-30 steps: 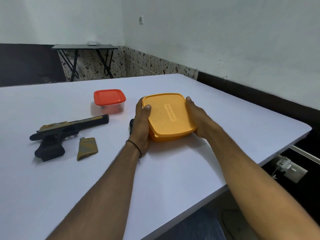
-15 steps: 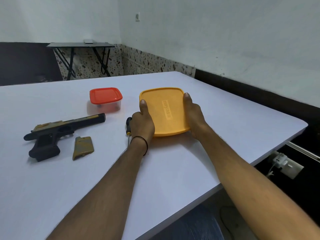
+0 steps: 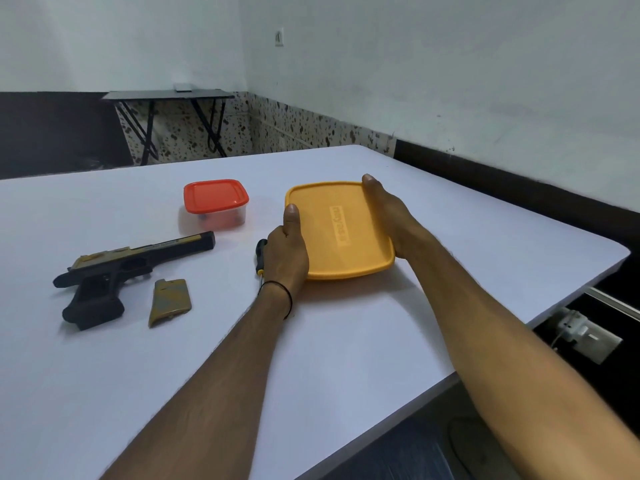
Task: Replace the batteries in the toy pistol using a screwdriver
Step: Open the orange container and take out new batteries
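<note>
- Two bare forearms are reaching forward over the white counter (image 3: 346, 358). A thin black band (image 3: 288, 299) is circling the left wrist.
- The left hand (image 3: 285, 261) is gripping the near left edge of a flat yellow rectangular plastic box (image 3: 341, 233), thumb lying on the lid and fingers curled round the side.
- The right hand (image 3: 391, 220) is clasping the right edge, thumb stretching to the far corner.
- Compared with a second ago, the box is showing less of its side and looking flatter. Whether the lid is coming free cannot be told.
- This probably means the person is opening it for fresh batteries, though none are showing.
- Just left of the left hand a black-handled screwdriver (image 3: 260, 251) is lying untouched, now more uncovered.
- Further left, an olive-gold plastic grip cover (image 3: 169, 301) is lying just beside the black and gold toy pistol (image 3: 131, 268). Both are unmoved, so the compartment seems already opened.
- Beyond them a small clear tub with a red lid (image 3: 215, 197) is sitting closed.
</note>
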